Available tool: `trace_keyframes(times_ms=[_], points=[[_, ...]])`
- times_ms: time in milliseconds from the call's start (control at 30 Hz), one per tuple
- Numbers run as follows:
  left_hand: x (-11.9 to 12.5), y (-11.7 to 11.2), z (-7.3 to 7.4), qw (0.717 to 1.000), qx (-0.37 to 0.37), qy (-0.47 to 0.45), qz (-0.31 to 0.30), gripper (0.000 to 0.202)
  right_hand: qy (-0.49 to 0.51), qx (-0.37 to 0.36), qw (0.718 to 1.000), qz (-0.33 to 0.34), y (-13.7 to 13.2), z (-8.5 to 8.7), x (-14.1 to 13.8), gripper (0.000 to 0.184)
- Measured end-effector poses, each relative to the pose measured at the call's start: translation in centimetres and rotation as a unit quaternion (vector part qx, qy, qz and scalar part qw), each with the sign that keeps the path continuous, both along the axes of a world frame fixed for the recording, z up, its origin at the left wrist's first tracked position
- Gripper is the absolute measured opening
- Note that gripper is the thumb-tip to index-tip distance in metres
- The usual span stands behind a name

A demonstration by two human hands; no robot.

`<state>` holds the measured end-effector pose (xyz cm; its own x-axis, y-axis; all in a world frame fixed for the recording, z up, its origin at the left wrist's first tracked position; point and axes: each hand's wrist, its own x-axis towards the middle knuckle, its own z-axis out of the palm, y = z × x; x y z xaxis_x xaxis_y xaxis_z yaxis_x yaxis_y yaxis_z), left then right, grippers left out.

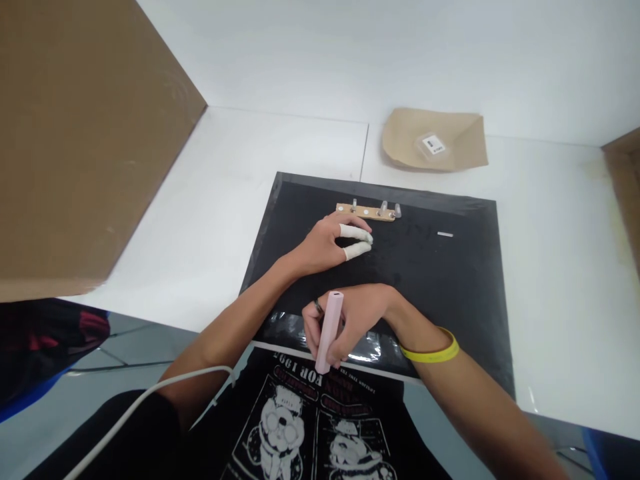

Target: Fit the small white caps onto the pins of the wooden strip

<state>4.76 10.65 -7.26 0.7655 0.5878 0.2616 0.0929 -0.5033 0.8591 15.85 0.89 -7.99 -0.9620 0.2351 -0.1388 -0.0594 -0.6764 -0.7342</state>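
My left hand rests on a black mat, its thumb and forefinger in white finger cots and pinched together just below a small tan strip that carries several small metal parts. What the pinch holds is too small to make out. My right hand sits near the mat's front edge, fingers wrapped round a pale pink pen-shaped tool that points down toward me. A yellow wristband is on that wrist.
A small white piece lies on the mat to the right. A brown paper bag with a clear labelled packet lies at the back. Cardboard panels stand at the left and far right. A white cable runs by my left arm.
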Motion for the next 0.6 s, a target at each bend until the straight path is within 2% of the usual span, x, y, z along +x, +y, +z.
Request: trace_keyframes(times_ms=[200, 333, 500, 600], points=[[1.9, -1.0, 2.7, 0.973, -0.198, -0.117, -0.009, 0.012, -0.016, 0.022, 1.0, 0.0, 0.2, 0.2, 0.0, 0.035], [3.0, -1.2, 4.6, 0.934, -0.32, -0.139, -0.075, 0.008, -0.036, 0.026, 0.999, 0.005, 0.3, 0.6, 0.0, 0.034], [3.6, -1.7, 5.4, 0.866, -0.455, -0.162, -0.13, 0.017, -0.047, 0.038, 0.998, 0.014, 0.4, 0.6, 0.0, 0.037], [3.7, -1.9, 5.5, 0.839, -0.498, -0.168, -0.144, 0.02, -0.048, 0.047, 0.998, 0.013, 0.4, 0.6, -0.1, 0.038]])
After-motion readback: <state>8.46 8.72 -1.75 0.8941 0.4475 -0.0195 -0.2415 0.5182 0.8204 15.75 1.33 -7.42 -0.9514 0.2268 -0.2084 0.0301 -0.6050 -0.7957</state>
